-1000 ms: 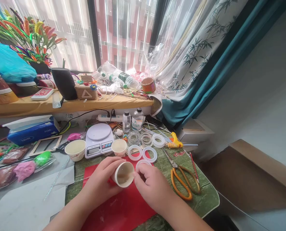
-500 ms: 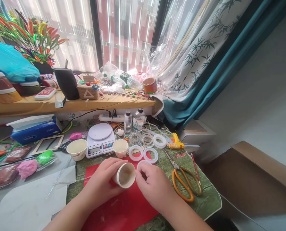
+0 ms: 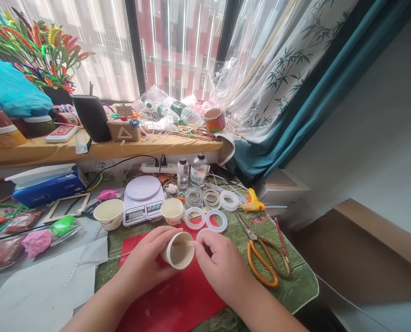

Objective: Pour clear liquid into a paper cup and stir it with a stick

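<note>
My left hand (image 3: 153, 253) is wrapped round a white paper cup (image 3: 181, 251), tilted so its mouth faces me. A little cloudy liquid seems to lie inside it. At the cup's right rim, my right hand (image 3: 219, 258) pinches a thin pale stir stick (image 3: 189, 242) that reaches into the cup; its far end is hard to make out. Both hands are above a red sheet (image 3: 178, 299). Just beyond them are clear ring molds (image 3: 216, 221), one partly hidden by my right hand. A second paper cup (image 3: 172, 211) stands behind the held one.
A kitchen scale (image 3: 143, 196) and a paper bowl (image 3: 109, 214) stand behind my left hand. Large scissors (image 3: 262, 258) and a yellow glue gun (image 3: 254, 201) lie to the right. Two clear bottles (image 3: 199, 170) stand at the back. Bagged clay (image 3: 36, 242) lies on the left.
The stir stick now shows across the cup's mouth, where it was barely visible before. Both hands keep nearly the same place; the view has shifted slightly.
</note>
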